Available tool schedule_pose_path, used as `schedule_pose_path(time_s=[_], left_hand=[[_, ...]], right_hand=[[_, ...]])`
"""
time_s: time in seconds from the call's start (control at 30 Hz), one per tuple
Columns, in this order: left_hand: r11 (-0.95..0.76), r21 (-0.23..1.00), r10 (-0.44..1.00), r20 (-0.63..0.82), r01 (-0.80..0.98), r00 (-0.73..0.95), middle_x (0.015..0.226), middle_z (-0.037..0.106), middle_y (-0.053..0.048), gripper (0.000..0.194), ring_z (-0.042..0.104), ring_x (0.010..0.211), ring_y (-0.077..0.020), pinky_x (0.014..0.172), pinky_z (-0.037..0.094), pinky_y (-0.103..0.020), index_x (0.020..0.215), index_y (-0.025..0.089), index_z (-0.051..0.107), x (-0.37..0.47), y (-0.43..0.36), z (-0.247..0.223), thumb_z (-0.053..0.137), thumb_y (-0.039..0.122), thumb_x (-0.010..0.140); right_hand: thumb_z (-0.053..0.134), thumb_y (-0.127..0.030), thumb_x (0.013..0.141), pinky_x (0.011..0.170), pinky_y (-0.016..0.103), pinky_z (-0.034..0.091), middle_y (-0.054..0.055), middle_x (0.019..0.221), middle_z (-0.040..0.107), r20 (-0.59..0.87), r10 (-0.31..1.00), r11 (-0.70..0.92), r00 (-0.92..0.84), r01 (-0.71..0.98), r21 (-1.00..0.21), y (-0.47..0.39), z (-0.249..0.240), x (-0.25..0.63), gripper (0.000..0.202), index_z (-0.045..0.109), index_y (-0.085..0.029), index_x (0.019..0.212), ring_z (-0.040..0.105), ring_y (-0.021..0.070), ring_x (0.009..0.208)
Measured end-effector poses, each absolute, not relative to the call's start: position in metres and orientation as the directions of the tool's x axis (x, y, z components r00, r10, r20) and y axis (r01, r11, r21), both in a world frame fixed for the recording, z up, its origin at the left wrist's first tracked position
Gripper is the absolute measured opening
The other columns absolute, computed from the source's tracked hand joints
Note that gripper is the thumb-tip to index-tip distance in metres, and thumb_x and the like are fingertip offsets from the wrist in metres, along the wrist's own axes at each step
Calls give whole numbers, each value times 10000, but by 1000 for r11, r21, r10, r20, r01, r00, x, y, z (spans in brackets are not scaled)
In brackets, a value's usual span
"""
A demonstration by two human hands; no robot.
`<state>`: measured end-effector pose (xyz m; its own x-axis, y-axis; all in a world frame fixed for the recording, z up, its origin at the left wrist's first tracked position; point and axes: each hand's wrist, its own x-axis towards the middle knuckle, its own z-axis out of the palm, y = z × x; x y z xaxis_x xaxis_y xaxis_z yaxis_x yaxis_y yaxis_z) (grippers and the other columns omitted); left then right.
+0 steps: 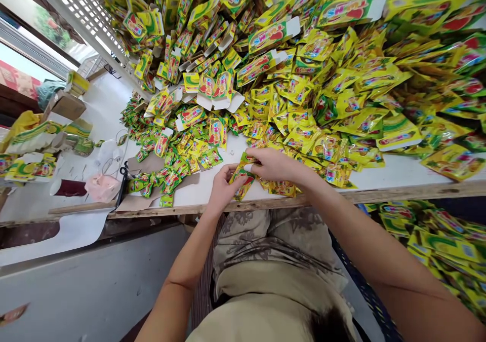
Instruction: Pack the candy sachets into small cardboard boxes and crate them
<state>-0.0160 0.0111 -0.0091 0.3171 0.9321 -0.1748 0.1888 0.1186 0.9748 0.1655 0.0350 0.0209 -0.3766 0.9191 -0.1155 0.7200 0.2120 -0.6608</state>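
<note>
Close to the table's front edge, my left hand (225, 186) grips a small yellow-and-green printed packet (245, 182), its thumb lying across the front. My right hand (271, 164) pinches the upper end of the same packet, a white wrap showing on one finger. Whether it is a flat carton or a sachet is partly hidden by the fingers. Just right of the hands, yellow sachets (283, 188) lie loose. Small green sachets (176, 172) are heaped to the left, and small open cartons (218, 131) with white flaps stand beyond.
Large heaps of yellow sachets (353, 101) and cartons (271, 35) cover the back and right. Black scissors (122, 185) lie at left, beside a pink plastic bag (102, 186). A white perforated basket (89, 7) rises at back left. More cartons (444, 251) fill a container below right.
</note>
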Motion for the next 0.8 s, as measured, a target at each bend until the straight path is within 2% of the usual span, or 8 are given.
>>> schedule_pose_path(time_s=[0.07,0.13,0.23,0.33,0.57,0.67,0.73,0.8], left_hand=[[160,980,938,-188,118,292,999,682,-64,380,632,896,-172,838,491,-308,1015,167,594,-17,12,-10,750,319,704],[155,985,957,-169,74,236,997,682,-59,392,630,889,-165,838,487,-302,1003,168,595,-16,11,-12,771,310,682],[114,993,982,-113,6,148,980,678,-47,399,629,887,-162,829,489,-298,996,177,584,-11,7,-13,780,313,676],[63,995,994,-56,-72,90,990,668,-37,398,628,906,-162,834,492,-298,993,192,564,-4,1,-14,778,321,683],[49,985,998,-43,-168,39,974,660,-26,379,624,877,-141,816,492,-278,974,197,553,-4,-8,-18,778,308,689],[81,980,994,-66,-181,88,994,667,-32,413,627,901,-150,827,489,-281,1005,201,563,-7,-10,-16,789,298,674],[131,974,984,-105,-183,146,989,674,-33,422,631,882,-155,813,489,-285,1034,200,581,-9,-10,-13,784,305,679],[177,970,969,-141,-170,201,950,680,-30,392,625,831,-152,774,488,-279,1033,192,608,-10,-11,-11,765,323,699]], right_hand=[[516,-183,782,567,256,263,8,680,508,-113,926,199,-360,719,-665,36,17,162,55,475,-206,754,417,154,619],[530,-195,778,590,256,285,20,711,528,-46,941,199,-336,656,-728,36,10,160,33,502,-200,760,445,162,661],[542,-248,784,591,251,315,7,710,525,50,971,151,-235,436,-887,37,2,160,88,530,-191,850,457,153,651],[561,-276,769,545,242,308,-26,640,492,52,986,96,-159,278,-956,37,0,160,114,538,-191,842,422,128,569],[570,-206,729,557,238,294,-31,577,500,66,959,190,-277,451,-872,31,8,158,60,570,-182,674,446,121,570],[556,-152,721,578,241,316,-10,661,556,98,955,232,-279,502,-833,28,17,162,116,636,-174,802,472,126,595],[568,-128,715,596,242,337,19,794,592,197,949,300,-246,514,-804,24,24,161,204,638,-167,902,476,119,608],[561,-115,737,601,245,340,53,897,585,311,917,399,-250,548,-735,18,30,157,182,630,-166,898,485,125,652]])
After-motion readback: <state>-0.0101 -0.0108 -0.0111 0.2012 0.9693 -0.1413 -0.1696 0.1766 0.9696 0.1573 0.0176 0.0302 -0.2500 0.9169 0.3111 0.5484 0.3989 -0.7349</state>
